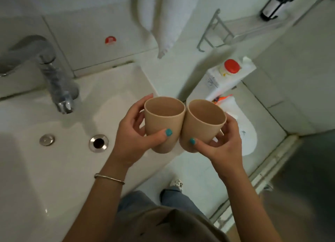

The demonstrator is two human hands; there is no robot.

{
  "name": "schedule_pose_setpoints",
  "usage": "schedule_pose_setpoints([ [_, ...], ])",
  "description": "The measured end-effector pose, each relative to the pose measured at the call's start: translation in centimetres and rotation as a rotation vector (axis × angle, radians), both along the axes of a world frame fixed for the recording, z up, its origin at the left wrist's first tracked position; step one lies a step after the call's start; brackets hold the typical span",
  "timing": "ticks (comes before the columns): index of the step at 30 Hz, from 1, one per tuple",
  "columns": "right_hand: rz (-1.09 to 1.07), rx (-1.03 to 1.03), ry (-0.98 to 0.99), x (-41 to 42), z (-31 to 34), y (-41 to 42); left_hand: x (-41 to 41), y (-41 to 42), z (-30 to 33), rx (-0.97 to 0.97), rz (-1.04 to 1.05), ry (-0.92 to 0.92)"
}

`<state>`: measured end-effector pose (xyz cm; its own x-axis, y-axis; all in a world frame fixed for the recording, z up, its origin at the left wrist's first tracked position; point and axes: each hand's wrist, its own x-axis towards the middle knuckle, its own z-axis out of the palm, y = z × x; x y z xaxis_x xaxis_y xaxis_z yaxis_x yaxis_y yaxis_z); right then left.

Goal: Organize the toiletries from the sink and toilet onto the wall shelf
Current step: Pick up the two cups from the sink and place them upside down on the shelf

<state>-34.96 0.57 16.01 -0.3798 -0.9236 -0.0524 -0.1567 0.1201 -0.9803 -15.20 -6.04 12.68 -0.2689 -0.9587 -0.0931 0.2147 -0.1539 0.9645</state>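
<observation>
left hand (pixel 133 132) gripped left beige cup (pixel 163 123): thumb across near wall, fingers (pixel 143 103) curled round far side. right hand (pixel 223 145) gripped right beige cup (pixel 203 127) same way, thumb on front, fingers wrapped behind. cups upright, tilted slightly, mouths open and empty, rims touching side by side, held in air past sink (pixel 45 169) edge. tap (pixel 54 82) at left. red-capped bottle (pixel 229 68) stood on toilet (pixel 248 132) beyond cups. wall shelf (pixel 226 34) hung above toilet.
</observation>
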Motion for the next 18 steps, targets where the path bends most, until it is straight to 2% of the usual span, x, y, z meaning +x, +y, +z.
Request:
schedule_pose_setpoints([
  [6,-0.156,-0.041,-0.016,-9.8,0.1,2.9,-11.2,-0.6,1.3,-0.074,-0.166,-0.007],
  [10,-0.212,-0.044,0.041,-18.3,0.1,5.4,-20.8,0.1,1.1,-0.079,-0.254,-0.008],
  [14,-0.205,-0.047,0.053,-25.8,0.6,6.6,-28.3,1.0,1.6,-0.104,-0.255,-0.018],
  [18,-0.143,-0.057,0.045,-30.7,0.9,5.3,-32.1,0.9,2.8,-0.142,-0.195,-0.043],
])
